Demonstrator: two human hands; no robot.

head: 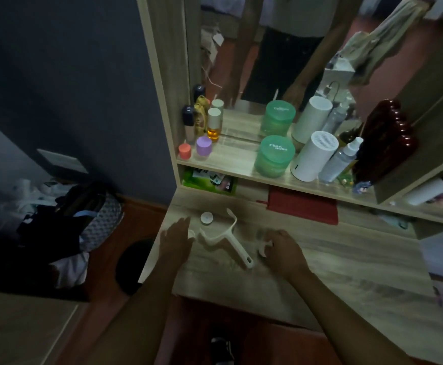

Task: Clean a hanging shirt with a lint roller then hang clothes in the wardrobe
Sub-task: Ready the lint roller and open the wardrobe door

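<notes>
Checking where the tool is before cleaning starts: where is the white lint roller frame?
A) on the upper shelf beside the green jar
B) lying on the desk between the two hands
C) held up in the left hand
B: the lint roller frame lies flat on the desk, between the left hand and right hand.

The desk (pixel 307 262) is pale wood-grain laminate with a dull sheen. The roller frame (pixel 230 238) near its back left corner looks like smooth white plastic. On the shelf, the green jar (pixel 274 156) is translucent glossy plastic.

dim, murky indoor picture with a greenish cast; left side sinks into near-black shadow, faint glare on the mirror (pixel 280 61), soft blur throughout, straight edges bowing near the borders.
</notes>
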